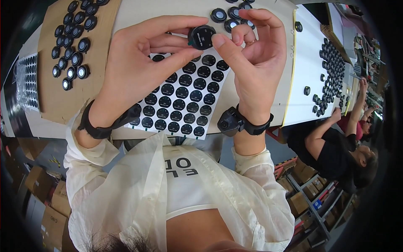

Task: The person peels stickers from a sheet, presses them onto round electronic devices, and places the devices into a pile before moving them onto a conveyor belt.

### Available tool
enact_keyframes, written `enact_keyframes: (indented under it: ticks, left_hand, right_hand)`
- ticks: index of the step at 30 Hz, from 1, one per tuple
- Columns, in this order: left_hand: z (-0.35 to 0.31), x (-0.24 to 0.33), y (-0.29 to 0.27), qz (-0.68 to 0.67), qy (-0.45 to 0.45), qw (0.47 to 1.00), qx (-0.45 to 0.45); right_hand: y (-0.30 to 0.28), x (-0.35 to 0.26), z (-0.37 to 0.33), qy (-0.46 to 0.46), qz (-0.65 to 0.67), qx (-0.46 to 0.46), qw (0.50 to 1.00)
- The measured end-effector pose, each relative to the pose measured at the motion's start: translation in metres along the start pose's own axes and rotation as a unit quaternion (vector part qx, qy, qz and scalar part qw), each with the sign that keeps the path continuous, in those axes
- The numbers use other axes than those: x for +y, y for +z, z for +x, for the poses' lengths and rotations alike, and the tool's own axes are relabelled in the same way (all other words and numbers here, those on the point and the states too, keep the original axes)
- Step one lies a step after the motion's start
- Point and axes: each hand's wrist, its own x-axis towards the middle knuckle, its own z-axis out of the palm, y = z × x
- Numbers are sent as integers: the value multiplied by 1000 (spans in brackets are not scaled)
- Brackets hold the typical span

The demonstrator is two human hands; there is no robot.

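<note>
Between the thumb and fingers of my left hand is a round black disc-shaped part, its printed face turned up. A small green tab shows at its lower left edge. My right hand touches the disc's right edge with the thumb tip. Its other fingers are bent and apart, away from the disc. Under both hands lies a white sheet of round black stickers, in rows, partly covered by my left hand and wrist. Several black round parts with pale centres sit just beyond my hands.
At the left, more black round parts stand on brown cardboard, beside another sticker sheet in clear plastic. On the right, a white surface carries many small black parts. A co-worker sits there. Cardboard boxes are below.
</note>
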Motion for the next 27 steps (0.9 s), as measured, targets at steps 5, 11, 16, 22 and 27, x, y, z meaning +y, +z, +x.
enact_keyframes:
  ticks: [5,11,16,22,27]
  left_hand:
    - [0,-2,0,-11,18,1000,7]
    - [0,-1,3,-1,13,1000,7]
    - [3,-1,-2,28,-6,999,-27]
    - [6,-3,1,-2,-14,999,-38]
    - [5,-2,0,20,-18,999,-43]
  right_hand:
    - [0,-2,-2,-8,-36,-21,999]
    - [-4,41,31,-226,171,-159,946]
    - [-3,47,35,-315,256,-228,885]
    - [-2,9,18,35,130,-19,991]
    - [6,-13,10,31,86,-57,994]
